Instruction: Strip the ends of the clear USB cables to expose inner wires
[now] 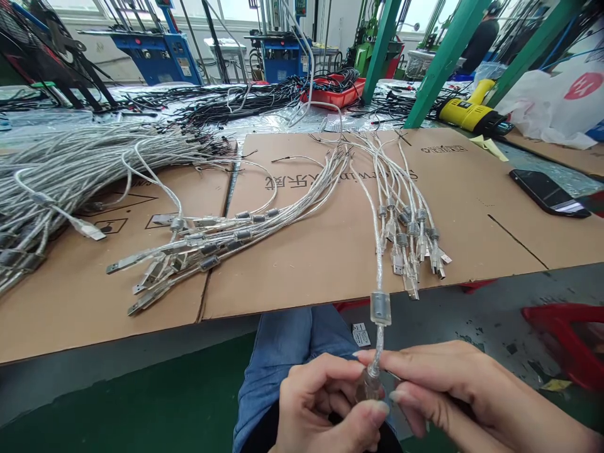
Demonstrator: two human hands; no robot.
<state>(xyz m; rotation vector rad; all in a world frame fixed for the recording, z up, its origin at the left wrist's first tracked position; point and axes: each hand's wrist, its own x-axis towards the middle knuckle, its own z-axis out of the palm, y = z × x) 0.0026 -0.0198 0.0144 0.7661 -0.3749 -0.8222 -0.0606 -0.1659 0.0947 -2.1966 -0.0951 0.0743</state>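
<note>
Low in front of my lap, my left hand (330,402) pinches the clear plug end (370,385) of a USB cable between thumb and fingers. My right hand (443,384) meets the plug from the right, its forefinger against the cable. A thin edge of something shows between its finger and thumb, too small to name. From the plug the clear cable (379,264) runs up over the table edge, with a grey ferrite bead (380,308) in clear plastic on it. To its right lies a bunch of similar USB cables (408,233), plugs towards me.
Another bunch of USB cables (226,236) lies on the cardboard (292,277), left of centre. A larger heap of cables (70,170) is at far left. A phone (550,192), a yellow heat gun (472,113) and a red tray (337,91) are farther off. Green posts (446,63) rise behind.
</note>
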